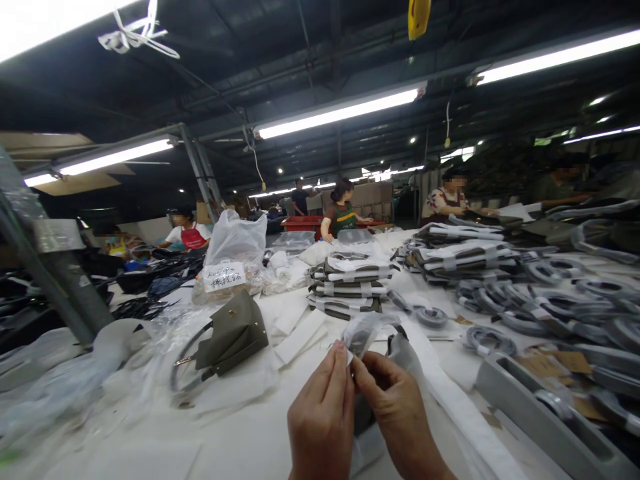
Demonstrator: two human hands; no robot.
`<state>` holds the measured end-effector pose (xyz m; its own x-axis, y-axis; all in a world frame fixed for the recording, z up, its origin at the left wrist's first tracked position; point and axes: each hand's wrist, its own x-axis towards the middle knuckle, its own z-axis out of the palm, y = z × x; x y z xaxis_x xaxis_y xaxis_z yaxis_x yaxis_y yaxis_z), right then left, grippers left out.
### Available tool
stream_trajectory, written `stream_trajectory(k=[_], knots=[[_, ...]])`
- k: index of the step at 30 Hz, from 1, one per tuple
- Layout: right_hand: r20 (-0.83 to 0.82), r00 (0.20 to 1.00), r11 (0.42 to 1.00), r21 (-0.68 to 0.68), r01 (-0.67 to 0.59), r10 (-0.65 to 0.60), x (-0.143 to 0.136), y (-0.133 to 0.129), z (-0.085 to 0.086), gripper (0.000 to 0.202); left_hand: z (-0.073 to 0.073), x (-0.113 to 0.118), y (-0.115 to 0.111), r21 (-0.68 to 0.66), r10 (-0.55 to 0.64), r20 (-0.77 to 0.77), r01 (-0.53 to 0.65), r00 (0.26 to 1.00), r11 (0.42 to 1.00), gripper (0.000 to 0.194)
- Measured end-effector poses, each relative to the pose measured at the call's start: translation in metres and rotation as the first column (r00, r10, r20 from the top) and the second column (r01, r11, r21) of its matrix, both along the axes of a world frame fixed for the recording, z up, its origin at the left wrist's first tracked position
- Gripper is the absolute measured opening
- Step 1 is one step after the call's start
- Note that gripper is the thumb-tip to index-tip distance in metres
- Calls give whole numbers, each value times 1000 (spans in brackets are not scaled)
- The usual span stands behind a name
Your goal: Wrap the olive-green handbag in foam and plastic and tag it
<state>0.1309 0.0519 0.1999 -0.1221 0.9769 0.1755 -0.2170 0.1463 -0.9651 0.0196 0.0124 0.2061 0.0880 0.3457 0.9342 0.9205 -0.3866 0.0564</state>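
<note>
My left hand point(323, 413) is closed in a pinch in front of me, with a small white piece at its fingertips. Close beside it, my right hand point(400, 410) is curled, thumb and forefinger pinching the same spot. Between them is a looped strap wrapped in translucent film point(365, 333), with dark material showing at its end. Part of the strap is hidden behind my fingers. To the left lies an olive-green handbag point(233, 337) with a curved handle, apart from both hands. White paper sheets point(303, 337) lie beyond my left hand.
Stacks of wrapped olive pieces point(350, 283) stand ahead. Many coiled, wrapped straps point(487, 340) fill the right side, near a grey tape dispenser point(550, 413). A labelled plastic bag point(230, 260) stands at back left. Several people work at the far tables; a metal post point(55, 267) rises left.
</note>
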Motion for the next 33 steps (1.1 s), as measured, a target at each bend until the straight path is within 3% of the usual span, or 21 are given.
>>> stream_trajectory(k=[6,10,13,15,18,21,24,28,31,33], knots=[[75,997,999,40,-13,10,3,-2,-10,47,-12,-5,-6,-65,144,-316,-173,938,983,74],[126,992,996,91,8,-20,4,-5,-9,49,-17,-8,-9,-90,117,-325,-154,939,984,76],[113,993,996,87,5,-15,6,-6,-8,48,-11,-12,-12,-146,-28,-209,-3,977,989,70],[63,997,997,65,-49,45,8,-7,-7,46,-3,-18,-13,-257,-132,-3,126,991,958,54],[1,989,988,56,-144,145,11,-10,-3,42,11,-27,-11,-441,-157,409,345,899,829,32],[-12,991,988,87,-130,131,14,-12,0,37,19,-29,-7,-505,-107,646,527,756,684,41],[-31,996,988,129,-81,85,16,-14,1,33,22,-25,-4,-514,-58,716,582,696,631,49],[-19,999,981,192,-42,47,18,-13,2,29,22,-21,3,-559,5,705,552,709,619,54],[123,992,958,276,-71,38,30,-9,4,31,19,-20,8,-583,10,704,570,710,579,54],[250,968,930,358,-86,-7,55,-2,1,30,15,-20,8,-571,19,702,547,712,612,49]])
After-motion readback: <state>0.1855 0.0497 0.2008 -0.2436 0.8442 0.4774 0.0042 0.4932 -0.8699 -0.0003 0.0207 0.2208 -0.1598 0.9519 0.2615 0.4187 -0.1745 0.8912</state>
